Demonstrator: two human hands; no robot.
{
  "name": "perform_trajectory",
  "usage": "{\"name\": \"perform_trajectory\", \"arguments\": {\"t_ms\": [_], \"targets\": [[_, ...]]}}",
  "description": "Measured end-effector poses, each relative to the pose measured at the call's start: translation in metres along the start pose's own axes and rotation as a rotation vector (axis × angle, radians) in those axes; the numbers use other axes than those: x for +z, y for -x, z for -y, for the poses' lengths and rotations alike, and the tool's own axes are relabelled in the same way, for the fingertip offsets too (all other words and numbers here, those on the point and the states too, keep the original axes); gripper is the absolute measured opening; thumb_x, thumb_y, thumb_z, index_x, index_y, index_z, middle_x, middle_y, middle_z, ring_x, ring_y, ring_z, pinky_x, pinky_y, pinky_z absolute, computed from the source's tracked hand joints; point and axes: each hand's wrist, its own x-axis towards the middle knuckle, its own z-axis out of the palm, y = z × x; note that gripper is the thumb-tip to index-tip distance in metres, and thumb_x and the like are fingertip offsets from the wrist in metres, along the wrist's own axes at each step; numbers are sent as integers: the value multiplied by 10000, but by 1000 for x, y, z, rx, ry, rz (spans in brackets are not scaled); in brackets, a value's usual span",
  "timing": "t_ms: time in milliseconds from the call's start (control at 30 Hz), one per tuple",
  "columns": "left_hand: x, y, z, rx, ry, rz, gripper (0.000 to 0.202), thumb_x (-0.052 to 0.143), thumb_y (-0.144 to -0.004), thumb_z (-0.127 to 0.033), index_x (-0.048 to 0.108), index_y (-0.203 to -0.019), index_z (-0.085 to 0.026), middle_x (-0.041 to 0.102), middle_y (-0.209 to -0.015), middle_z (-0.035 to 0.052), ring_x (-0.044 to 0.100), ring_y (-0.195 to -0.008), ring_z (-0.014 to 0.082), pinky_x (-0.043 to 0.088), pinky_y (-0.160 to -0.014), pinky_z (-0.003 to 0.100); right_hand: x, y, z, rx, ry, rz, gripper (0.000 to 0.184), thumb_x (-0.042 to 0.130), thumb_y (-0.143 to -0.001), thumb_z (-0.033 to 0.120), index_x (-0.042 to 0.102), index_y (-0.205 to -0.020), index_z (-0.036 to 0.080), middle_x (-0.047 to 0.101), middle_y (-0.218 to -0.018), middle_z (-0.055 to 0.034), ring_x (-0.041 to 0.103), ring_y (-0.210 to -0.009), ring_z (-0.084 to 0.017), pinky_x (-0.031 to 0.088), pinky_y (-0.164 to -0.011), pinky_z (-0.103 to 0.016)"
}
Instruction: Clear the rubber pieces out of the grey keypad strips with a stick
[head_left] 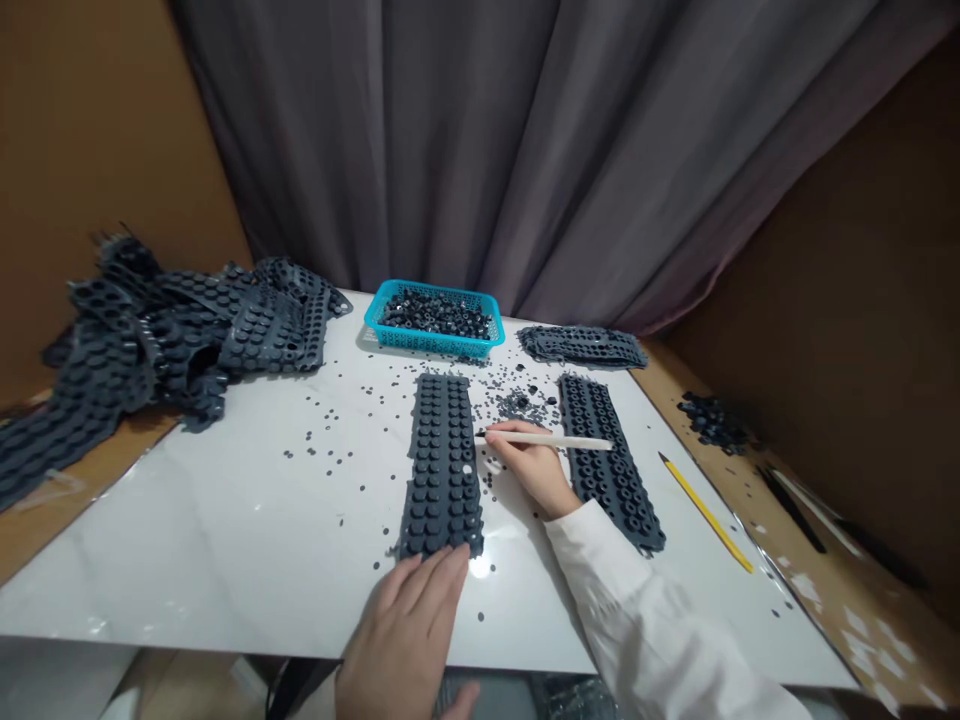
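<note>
White pen (566, 440) in right fingers (510, 447); left fingers (429, 580) on sheet (444, 465).

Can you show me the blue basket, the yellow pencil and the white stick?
Blue basket (435, 344): head view, front wall.
Yellow pencil (706, 512): head view, middle of its length.
White stick (562, 440): head view, its shaft.

A pleated grey curtain (465, 140) hangs beyond the hands (409, 625); brown panels (90, 130), perhaps cardboard, flank them; a glossy white tabletop (247, 560) lies beneath.
</note>
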Motion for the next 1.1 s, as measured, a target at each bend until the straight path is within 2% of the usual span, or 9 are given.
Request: {"name": "perform_trajectory", "arguments": {"t_ms": [133,200,300,433,567,733,833,967,1100], "targets": [[5,10,9,174,-26,-62,455,399,-889,-477,628,-1097,-144,653,-1130,30,529,-992,194,366,-841,311,-6,15,4,-96,14,121,145,646,-783,308,713,-791,180,716,-757,-67,656,-678,-183,520,-631,-286],[14,16,7,138,18,-109,431,378,-907,-467,646,-1066,-169,668,-1094,15,534,-958,182,357,-852,306,-7,20,3,-212,49,182,141,614,-819,293,710,-817,190,708,-777,-73,656,-707,-186,526,-662,-301],[25,19,2,29,113,-185,349,358,-921,-346,654,-1032,-199,680,-1070,-2,558,-926,162,338,-888,305,-7,22,0,-339,59,229,146,573,-856,285,691,-865,200,701,-837,-89,658,-774,-194,537,-709,-321],[26,16,-5,-19,186,-256,288,396,-891,-197,660,-1007,-187,693,-1034,-9,594,-906,129,347,-925,281,-2,19,-4,-414,96,211,149,554,-870,293,681,-882,216,703,-915,-101,662,-863,-204,543,-765,-346],[22,15,-5,-5,145,-299,358,346,-889,-47,672,-948,-183,711,-982,-5,626,-886,111,403,-884,256,2,14,-7,-435,146,145,146,550,-872,281,681,-866,215,708,-950,-102,664,-902,-208,533,-814,-368],[17,18,2,86,108,-239,328,363,-918,-75,671,-985,-166,705,-1009,14,635,-940,133,469,-837,238,3,13,-11,-457,170,162,116,568,-858,237,674,-876,195,707,-959,-109,664,-917,-199,532,-819,-340],[16,18,2,94,100,-252,331,363,-918,-69,673,-979,-167,707,-1003,1,642,-922,124,482,-825,221,2,15,-12,-478,194,179,110,566,-857,222,666,-894,195,703,-975,-110,660,-937,-198,531,-828,-344],[27,23,-5,-19,168,-314,349,332,-936,-87,661,-1004,-183,709,-985,1,636,-934,117,472,-871,234,2,13,-13,-509,280,199,113,546,-872,225,649,-912,204,689,-1050,-115,650,-987,-208,530,-847,-367],[44,32,-13,-99,219,-333,369,306,-943,-93,642,-1053,-198,699,-1013,8,620,-985,129,458,-909,267,0,5,-11,-651,528,306,134,508,-893,182,632,-942,191,646,-1169,-128,604,-1090,-239,491,-913,-423]]}}
